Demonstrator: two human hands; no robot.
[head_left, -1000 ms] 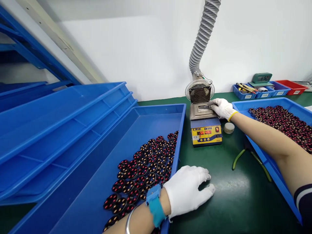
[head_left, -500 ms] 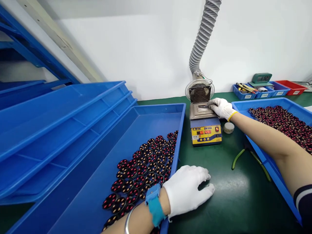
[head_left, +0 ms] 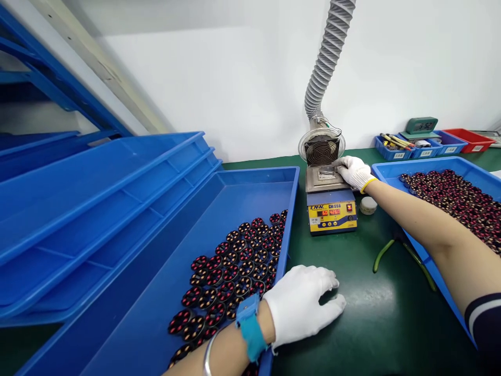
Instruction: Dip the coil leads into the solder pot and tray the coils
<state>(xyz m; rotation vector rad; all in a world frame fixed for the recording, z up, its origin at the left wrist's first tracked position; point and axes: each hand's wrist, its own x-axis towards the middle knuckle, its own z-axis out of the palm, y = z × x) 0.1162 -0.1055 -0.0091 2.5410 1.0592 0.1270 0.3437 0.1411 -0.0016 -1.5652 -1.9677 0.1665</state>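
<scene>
My left hand (head_left: pixel 303 304), in a white glove, rests palm down at the right rim of the long blue tray (head_left: pixel 291 209). Its fingers are spread and nothing is in them. In a white glove too, my right hand (head_left: pixel 354 172) reaches over the solder pot (head_left: pixel 332 216), a yellow-fronted unit with red digits. Its fingertips are pinched at the right side of the pot's small shiny opening (head_left: pixel 326 173). Whatever they hold is hidden. Black ring-shaped parts with red or copper-coloured windings (head_left: pixel 230 271) lie in rows in the tray, partly under my left forearm.
A second blue tray (head_left: pixel 381 169) full of similar parts stands on the right. Green-handled pliers (head_left: pixel 381 256) and a small round tin (head_left: pixel 368 205) lie on the green table (head_left: pixel 352 334). An exhaust hose (head_left: pixel 329 57) hangs behind the pot. Stacked blue trays (head_left: pixel 156 172) stand left.
The view has shifted very slightly. Both hands keep nearly the same places, the right one still at the solder pot.
</scene>
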